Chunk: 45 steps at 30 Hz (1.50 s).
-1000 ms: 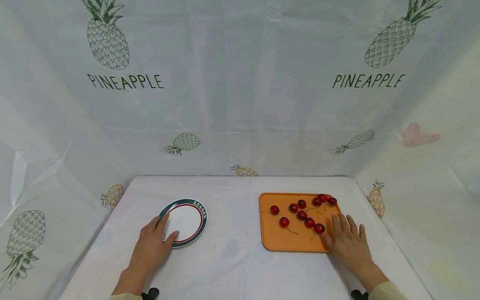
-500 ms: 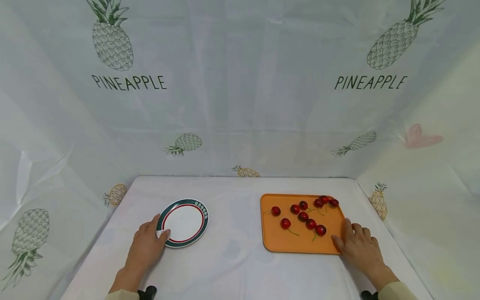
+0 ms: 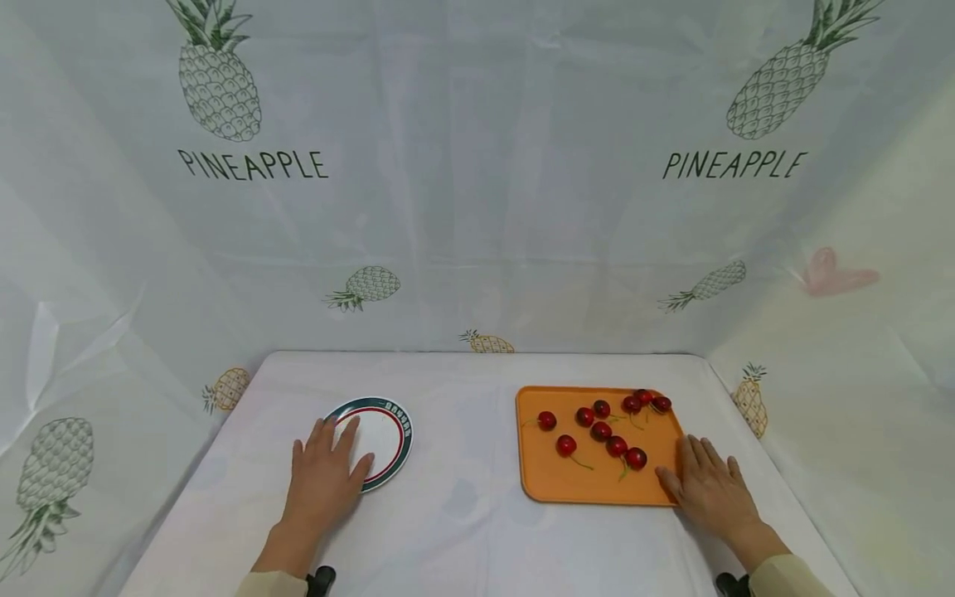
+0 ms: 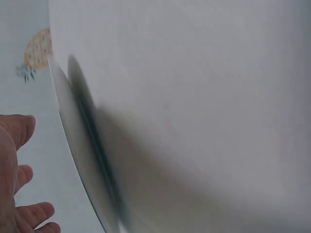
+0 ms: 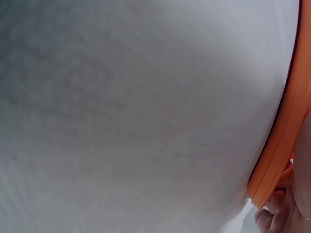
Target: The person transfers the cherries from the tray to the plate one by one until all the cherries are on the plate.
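Note:
A white plate [image 3: 386, 438] with a dark green rim and a red ring lies on the left of the table. My left hand [image 3: 322, 481] is over its left side with fingers spread, covering part of the rim; in the left wrist view, the fingers [image 4: 24, 128] stand apart from the plate's edge [image 4: 92, 150]. On the right is an orange tray [image 3: 552, 481] bearing several red cherries [image 3: 600, 431] with green stems. My right hand [image 3: 712, 489] rests at the tray's right edge, fingers extended and thumb over its near right corner. The right wrist view shows fingertips close to the orange rim [image 5: 282, 141].
A white cloth covers the table [image 3: 462, 464], including the stretch between plate and tray. Behind it hangs a pale curtain [image 3: 477, 166] printed with pineapples, which also rises along both sides. Dark straps show at both wrists.
My left hand first drew back to the plate's left rim, then moved right over the plate with fingers spreading. My right hand shifted right from above the tray to its right edge. Cherries stayed put.

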Available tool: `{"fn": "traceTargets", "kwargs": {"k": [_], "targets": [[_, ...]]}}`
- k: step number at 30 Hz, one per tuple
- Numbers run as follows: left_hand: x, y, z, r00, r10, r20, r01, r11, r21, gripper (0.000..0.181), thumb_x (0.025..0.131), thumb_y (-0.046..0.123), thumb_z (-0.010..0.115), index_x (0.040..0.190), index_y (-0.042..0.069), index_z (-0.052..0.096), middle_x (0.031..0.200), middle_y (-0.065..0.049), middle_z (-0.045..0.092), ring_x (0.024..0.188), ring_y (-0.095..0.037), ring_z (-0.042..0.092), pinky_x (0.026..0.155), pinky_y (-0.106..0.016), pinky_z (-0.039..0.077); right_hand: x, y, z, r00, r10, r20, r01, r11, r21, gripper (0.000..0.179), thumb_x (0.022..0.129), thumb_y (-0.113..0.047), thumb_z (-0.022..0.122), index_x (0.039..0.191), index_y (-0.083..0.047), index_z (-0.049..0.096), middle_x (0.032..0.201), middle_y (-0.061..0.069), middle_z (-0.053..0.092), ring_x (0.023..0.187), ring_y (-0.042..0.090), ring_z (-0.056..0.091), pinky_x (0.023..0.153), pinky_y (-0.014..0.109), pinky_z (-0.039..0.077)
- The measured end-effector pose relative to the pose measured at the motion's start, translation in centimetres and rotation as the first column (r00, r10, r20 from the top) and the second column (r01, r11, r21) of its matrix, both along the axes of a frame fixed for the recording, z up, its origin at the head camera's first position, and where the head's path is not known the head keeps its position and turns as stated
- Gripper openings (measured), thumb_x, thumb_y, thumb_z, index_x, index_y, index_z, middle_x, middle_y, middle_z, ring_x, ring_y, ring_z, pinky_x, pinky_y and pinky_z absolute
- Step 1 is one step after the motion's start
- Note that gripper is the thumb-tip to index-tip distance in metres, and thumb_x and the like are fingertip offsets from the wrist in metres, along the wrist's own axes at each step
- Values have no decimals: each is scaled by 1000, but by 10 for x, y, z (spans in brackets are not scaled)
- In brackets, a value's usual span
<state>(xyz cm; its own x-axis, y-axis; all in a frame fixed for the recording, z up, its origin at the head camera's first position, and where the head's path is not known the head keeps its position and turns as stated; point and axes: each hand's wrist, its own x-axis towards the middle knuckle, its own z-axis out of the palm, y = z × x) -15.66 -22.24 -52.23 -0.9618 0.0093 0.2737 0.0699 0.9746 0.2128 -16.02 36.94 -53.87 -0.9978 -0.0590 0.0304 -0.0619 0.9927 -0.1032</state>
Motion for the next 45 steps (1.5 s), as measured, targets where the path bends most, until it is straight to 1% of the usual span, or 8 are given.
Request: {"fn": "traceTargets", "kwargs": {"k": [5,10,15,19,22,30,37,45], "targets": [[-6,44,1,989,-140,-36,139,990,-40,65,97,40,73,152,9,56,155,-29,50,150,-50,39,119,-76,31,0,1,-2,1000,17,6,-17,999,-34,86,110,-55,43,154,18,33,158,43,31,147,62,27,119,80,18],[-9,90,-2,960,-275,49,277,959,-63,65,100,49,66,155,15,54,161,-23,46,155,-44,35,124,-69,30,3,-7,-4,999,34,1,-34,999,-35,85,110,-53,43,153,19,34,158,43,31,148,62,28,120,79,20],[-6,125,-7,898,-393,199,413,908,-72,70,101,57,59,161,21,46,168,-16,39,158,-39,30,127,-62,30,6,-27,-6,999,38,-9,-38,999,-11,84,110,-52,46,152,19,36,158,41,35,148,60,30,121,77,23],[5,138,-10,842,-442,309,472,881,-26,76,101,62,57,164,24,40,171,-11,34,161,-34,26,129,-58,30,9,-51,-6,999,47,6,-47,999,1,82,109,-50,49,151,19,38,158,40,37,149,59,31,121,75,24],[12,142,-11,821,-457,342,489,872,-9,78,101,63,57,165,22,37,172,-9,33,161,-32,26,129,-54,31,11,-69,-5,998,63,5,-63,998,1,80,109,-49,51,151,18,40,158,39,38,150,58,32,121,75,25],[25,135,-11,813,-428,395,469,883,-7,81,102,61,56,162,9,41,170,-13,36,160,-33,27,127,-53,34,16,-104,-3,993,117,-14,-117,993,-16,77,109,-46,52,152,17,41,159,37,39,151,55,33,122,73,28],[30,118,-14,829,-393,398,445,895,-42,79,102,59,58,159,7,45,169,-12,38,160,-32,29,127,-53,35,19,-119,-1,991,134,-27,-134,991,-2,77,107,-46,55,151,16,43,158,36,41,151,54,35,122,71,30],[32,109,-12,851,-378,366,454,879,-147,73,104,54,57,157,5,48,168,-13,40,158,-32,33,126,-51,38,18,-126,-2,987,155,-37,-155,988,0,79,107,-50,54,151,15,44,157,36,42,150,53,37,121,71,31]]}}
